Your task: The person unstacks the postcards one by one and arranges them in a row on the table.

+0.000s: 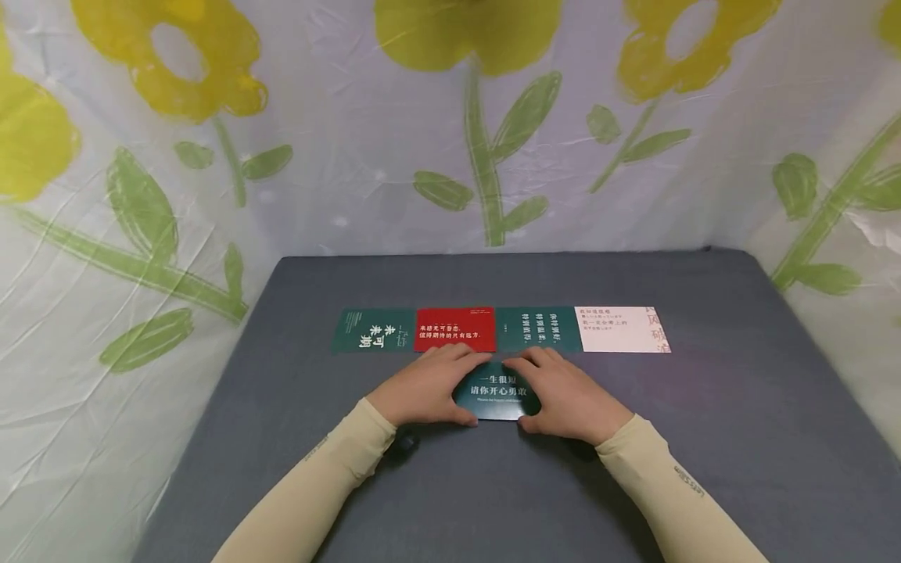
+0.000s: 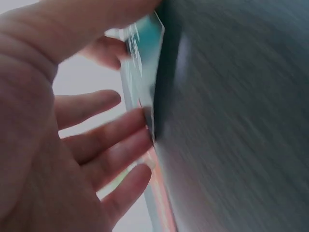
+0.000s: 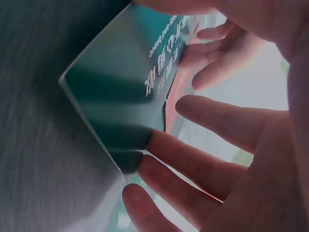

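Observation:
Between both hands is a dark green card (image 1: 496,403) with white writing, in front of a row of cards in the head view. My left hand (image 1: 431,385) holds its left end, thumb at the near edge and fingers at the far edge. My right hand (image 1: 572,393) grips the right end in the same manner. In the right wrist view a near corner of the green card (image 3: 96,92) shows, with shadow beside it on the cloth. The left wrist view sees the card (image 2: 148,53) nearly edge-on, fingertips right at its rim.
Just behind, a row runs left to right: a green card (image 1: 366,328), a red card (image 1: 457,322), another green card (image 1: 512,328) and a white card (image 1: 612,338). They lie on a dark grey table (image 1: 493,500). Flower-printed curtains (image 1: 338,156) stand behind and at the sides.

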Demonstrator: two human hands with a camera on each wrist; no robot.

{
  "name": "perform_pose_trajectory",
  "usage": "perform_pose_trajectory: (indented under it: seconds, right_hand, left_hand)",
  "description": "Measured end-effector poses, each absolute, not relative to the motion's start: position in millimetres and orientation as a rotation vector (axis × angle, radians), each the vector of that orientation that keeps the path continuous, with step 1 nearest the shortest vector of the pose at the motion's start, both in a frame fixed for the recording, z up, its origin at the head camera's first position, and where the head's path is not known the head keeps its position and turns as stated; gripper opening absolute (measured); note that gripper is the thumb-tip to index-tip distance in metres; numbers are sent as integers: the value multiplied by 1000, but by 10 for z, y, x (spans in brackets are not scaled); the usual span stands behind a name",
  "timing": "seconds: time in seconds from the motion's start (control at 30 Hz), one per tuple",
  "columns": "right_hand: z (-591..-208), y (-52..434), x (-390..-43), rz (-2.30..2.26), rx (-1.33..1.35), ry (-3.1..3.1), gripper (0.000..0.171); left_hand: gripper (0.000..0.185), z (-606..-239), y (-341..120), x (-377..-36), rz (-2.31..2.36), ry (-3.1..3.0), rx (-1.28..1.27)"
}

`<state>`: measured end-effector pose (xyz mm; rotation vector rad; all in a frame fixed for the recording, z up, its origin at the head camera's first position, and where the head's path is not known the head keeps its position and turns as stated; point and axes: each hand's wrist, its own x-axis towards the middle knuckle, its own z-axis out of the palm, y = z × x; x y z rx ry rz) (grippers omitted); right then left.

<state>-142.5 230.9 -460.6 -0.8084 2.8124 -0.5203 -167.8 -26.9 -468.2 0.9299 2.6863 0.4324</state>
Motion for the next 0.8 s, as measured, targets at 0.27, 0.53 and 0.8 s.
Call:
perform_pose_trajectory:
  seconds: [0.27,0.53,0.8]
  right_hand:
    - [-4555,2803,-1442,-497,-719,2889,88]
    - [-4507,3364,-1490,-475,-563,2920,89]
    - [-4438,3880,-1731,-467,-442,2883,100]
  left_hand:
    - [103,-4616,327,-1808,304,2760,1087]
    - [101,-4624,947,-2053,292,2763,1154]
    - [102,-4650,1539,-2327,292,2788,1149]
